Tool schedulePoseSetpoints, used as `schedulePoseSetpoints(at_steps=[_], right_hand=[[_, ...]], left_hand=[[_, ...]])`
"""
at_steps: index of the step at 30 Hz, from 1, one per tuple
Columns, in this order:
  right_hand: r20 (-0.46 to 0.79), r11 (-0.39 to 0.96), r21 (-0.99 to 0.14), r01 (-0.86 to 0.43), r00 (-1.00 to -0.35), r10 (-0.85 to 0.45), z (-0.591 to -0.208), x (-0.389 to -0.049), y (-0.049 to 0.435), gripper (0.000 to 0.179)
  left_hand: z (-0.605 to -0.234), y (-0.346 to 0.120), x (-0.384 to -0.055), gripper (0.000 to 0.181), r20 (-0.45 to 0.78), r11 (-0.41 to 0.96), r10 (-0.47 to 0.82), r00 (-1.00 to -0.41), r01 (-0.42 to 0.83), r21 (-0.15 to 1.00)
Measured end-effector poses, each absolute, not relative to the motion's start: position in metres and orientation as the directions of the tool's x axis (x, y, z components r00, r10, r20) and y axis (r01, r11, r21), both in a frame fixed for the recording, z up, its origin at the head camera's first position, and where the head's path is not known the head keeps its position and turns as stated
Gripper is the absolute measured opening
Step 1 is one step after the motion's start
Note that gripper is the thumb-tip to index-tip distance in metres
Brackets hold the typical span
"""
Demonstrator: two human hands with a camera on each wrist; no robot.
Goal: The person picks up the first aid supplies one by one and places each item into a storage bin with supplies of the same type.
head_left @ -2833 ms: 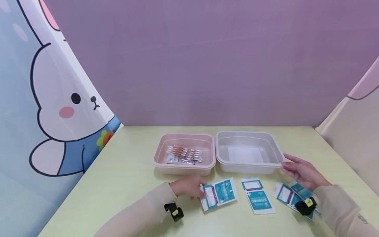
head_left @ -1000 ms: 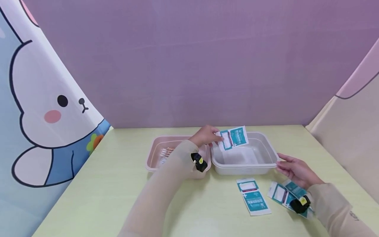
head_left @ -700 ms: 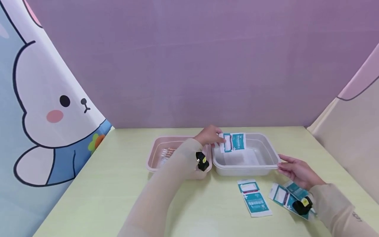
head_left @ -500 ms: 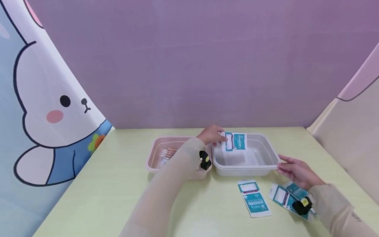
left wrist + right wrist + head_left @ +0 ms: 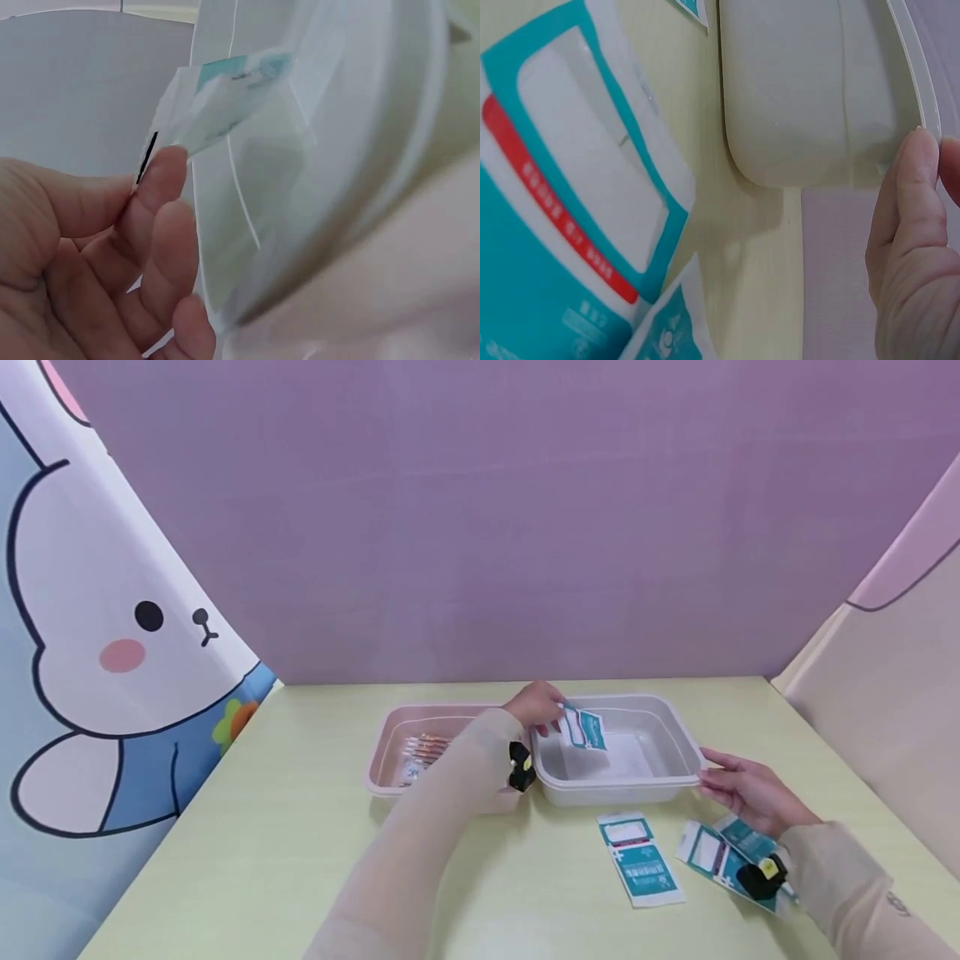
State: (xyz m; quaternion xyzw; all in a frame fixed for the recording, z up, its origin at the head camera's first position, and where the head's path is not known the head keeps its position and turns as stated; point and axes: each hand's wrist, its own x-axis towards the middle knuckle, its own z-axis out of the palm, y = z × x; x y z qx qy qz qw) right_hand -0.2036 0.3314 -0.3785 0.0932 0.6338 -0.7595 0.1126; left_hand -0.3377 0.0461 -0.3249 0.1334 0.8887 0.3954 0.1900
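Observation:
My left hand pinches one end of a teal-and-white packet between thumb and index finger, over the left side of the white plastic bin. In the left wrist view, the packet tilts down into the bin, its far end blurred. My right hand grips the bin's front right rim; the right wrist view has the fingers on the bin's outer side and the thumb at the inner edge. Similar packets lie on the table: a single packet before the bin and overlapping packets under my right wrist.
Left of the white bin stands a pink bin, partly hidden by my left forearm. In it lie several thin copper-coloured wrapped sticks. A purple backdrop rises behind the table, with a rabbit-print cloth at the left.
My left hand has lifted the packet from the table and carried it up over the white bin, where its free end now dips lower. My right hand has kept its grip on the rim.

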Motion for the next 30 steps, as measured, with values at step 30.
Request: schedulePoseSetpoints(at_steps=[30], right_hand=[[-0.295,-0.174,-0.937,0.303,-0.953,-0.066,-0.38,-0.2105,0.3253,0.026]], left_hand=[[-0.332,0.0512,-0.3284,0.033,-0.129,0.731,0.369,-0.92,0.202,0.652]])
